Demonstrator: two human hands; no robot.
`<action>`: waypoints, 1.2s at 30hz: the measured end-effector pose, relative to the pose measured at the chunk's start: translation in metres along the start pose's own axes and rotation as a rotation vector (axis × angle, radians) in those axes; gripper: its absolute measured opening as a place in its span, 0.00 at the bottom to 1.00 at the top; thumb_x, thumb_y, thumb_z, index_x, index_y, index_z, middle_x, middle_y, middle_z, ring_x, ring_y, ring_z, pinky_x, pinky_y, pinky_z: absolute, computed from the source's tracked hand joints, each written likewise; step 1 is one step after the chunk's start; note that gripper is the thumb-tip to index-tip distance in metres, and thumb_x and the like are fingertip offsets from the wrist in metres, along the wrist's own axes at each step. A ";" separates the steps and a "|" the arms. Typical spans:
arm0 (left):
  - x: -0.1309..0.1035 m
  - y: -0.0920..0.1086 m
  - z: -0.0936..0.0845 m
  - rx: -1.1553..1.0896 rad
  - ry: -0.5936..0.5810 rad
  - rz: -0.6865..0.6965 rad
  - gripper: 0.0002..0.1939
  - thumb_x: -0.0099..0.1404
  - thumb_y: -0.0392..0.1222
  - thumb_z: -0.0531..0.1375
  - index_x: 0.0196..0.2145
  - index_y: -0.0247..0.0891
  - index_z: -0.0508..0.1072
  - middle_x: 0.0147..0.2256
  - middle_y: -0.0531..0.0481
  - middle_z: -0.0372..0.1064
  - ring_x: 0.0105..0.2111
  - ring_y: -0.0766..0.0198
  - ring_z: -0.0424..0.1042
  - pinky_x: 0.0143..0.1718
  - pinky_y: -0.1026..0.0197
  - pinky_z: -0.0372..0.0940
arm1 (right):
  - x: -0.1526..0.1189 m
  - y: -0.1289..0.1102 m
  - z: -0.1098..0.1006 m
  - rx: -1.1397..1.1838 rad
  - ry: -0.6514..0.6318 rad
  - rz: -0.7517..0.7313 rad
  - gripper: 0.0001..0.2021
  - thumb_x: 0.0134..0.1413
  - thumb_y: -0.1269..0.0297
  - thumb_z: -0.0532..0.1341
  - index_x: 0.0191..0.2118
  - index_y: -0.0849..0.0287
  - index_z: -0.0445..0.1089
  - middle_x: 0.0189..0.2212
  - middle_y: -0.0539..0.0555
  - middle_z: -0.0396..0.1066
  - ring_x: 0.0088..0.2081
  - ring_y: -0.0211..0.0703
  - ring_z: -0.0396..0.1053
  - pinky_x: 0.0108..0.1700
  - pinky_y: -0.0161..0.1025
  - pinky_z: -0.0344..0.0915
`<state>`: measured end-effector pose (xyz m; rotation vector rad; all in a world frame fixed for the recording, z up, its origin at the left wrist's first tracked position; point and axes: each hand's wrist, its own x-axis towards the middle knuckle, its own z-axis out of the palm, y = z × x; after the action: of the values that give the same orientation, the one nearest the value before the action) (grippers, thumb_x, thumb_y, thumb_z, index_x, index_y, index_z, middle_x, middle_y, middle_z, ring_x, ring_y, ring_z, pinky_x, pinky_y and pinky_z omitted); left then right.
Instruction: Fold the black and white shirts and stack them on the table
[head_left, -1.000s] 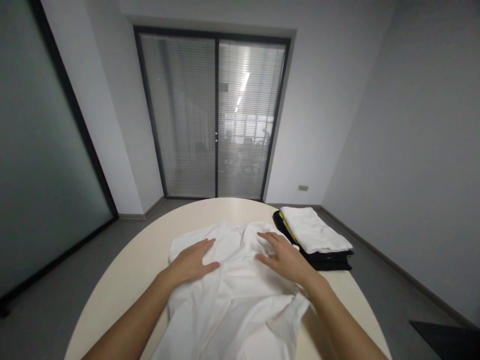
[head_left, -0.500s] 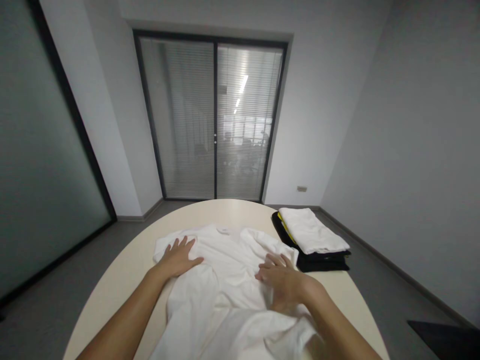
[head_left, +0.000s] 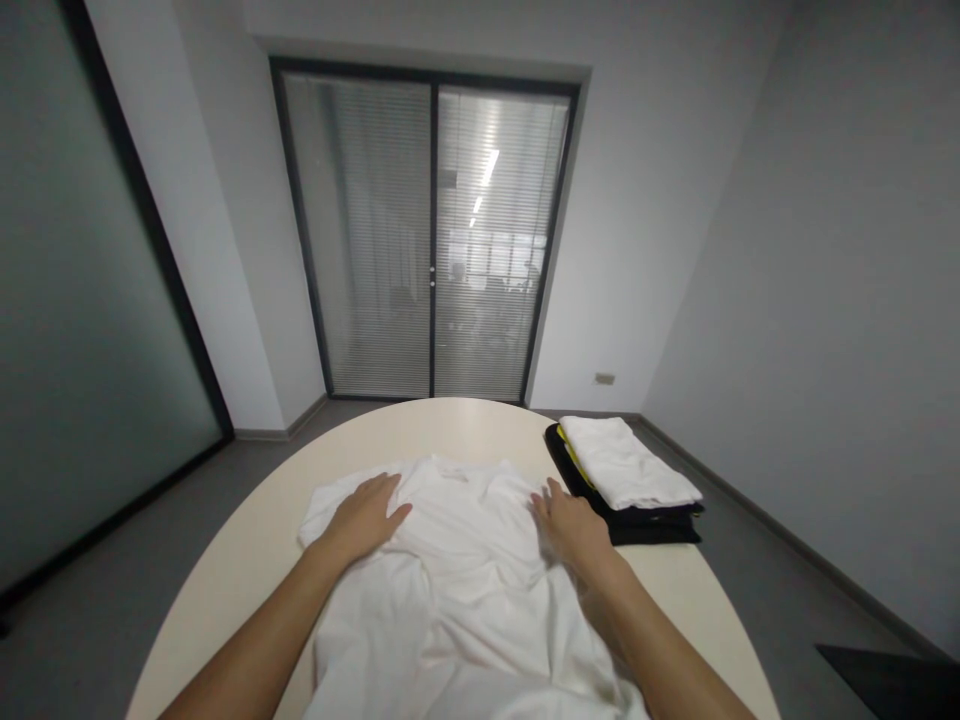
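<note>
A white T-shirt (head_left: 480, 590) lies spread on the table, its collar at the far side and its lower part rumpled toward me. My left hand (head_left: 365, 520) rests flat on the shirt's left shoulder area, thumb held apart from the fingers. At the opposite shoulder, my right hand (head_left: 571, 525) touches the shirt's right edge with fingers stretched forward and apart. The right sleeve is mostly hidden by that hand and forearm. The left sleeve sticks out beyond my left hand.
The round cream table (head_left: 457, 425) holds a stack of folded clothes at its right edge: a white garment (head_left: 630, 465) over black garments (head_left: 656, 525), with a yellow strip showing. Beyond stand glass doors with blinds (head_left: 431, 240). A dark object (head_left: 885, 680) is at lower right.
My right hand has moved forward and outward to the shirt's right shoulder edge. The shirt's near part is more spread out. My left hand has stayed almost in place, its fingers closer together.
</note>
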<state>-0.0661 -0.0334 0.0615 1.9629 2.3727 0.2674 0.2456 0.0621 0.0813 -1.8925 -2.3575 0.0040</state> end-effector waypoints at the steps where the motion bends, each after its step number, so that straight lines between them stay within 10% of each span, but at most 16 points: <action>1: 0.001 -0.002 0.005 -0.001 -0.035 -0.012 0.34 0.69 0.58 0.48 0.66 0.36 0.59 0.66 0.35 0.53 0.65 0.44 0.54 0.62 0.49 0.53 | 0.001 0.001 0.001 0.000 -0.008 0.007 0.23 0.69 0.57 0.45 0.61 0.64 0.62 0.46 0.67 0.73 0.47 0.58 0.73 0.43 0.46 0.66; 6: 0.001 -0.005 0.006 -0.069 -0.160 -0.024 0.36 0.66 0.63 0.51 0.68 0.49 0.55 0.70 0.41 0.41 0.69 0.37 0.39 0.65 0.38 0.42 | 0.007 0.008 -0.002 0.076 -0.085 -0.020 0.16 0.62 0.68 0.50 0.50 0.58 0.71 0.44 0.62 0.76 0.43 0.53 0.76 0.40 0.41 0.65; 21: -0.004 -0.002 -0.009 -0.135 -0.258 0.059 0.40 0.60 0.65 0.57 0.67 0.52 0.57 0.71 0.44 0.38 0.69 0.35 0.34 0.65 0.34 0.38 | 0.009 0.021 -0.024 0.273 -0.146 -0.095 0.19 0.61 0.51 0.51 0.32 0.59 0.70 0.33 0.61 0.75 0.37 0.51 0.73 0.38 0.41 0.60; 32: 0.002 -0.010 0.007 -0.161 -0.199 0.100 0.41 0.60 0.69 0.55 0.66 0.53 0.58 0.70 0.47 0.39 0.69 0.35 0.34 0.66 0.36 0.37 | 0.049 0.023 -0.071 0.551 -0.025 -0.289 0.12 0.46 0.73 0.59 0.37 0.59 0.74 0.32 0.51 0.74 0.35 0.42 0.70 0.37 0.34 0.61; 36: 0.007 -0.013 0.018 -0.141 -0.117 0.061 0.36 0.64 0.67 0.50 0.66 0.50 0.59 0.70 0.47 0.41 0.69 0.36 0.36 0.66 0.38 0.37 | 0.066 0.001 -0.093 0.332 0.280 -0.257 0.18 0.50 0.78 0.54 0.40 0.57 0.77 0.42 0.55 0.75 0.46 0.46 0.69 0.49 0.37 0.61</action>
<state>-0.0772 -0.0269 0.0422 1.9327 2.1631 0.3053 0.2416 0.1197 0.1791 -1.3396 -2.2253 0.0942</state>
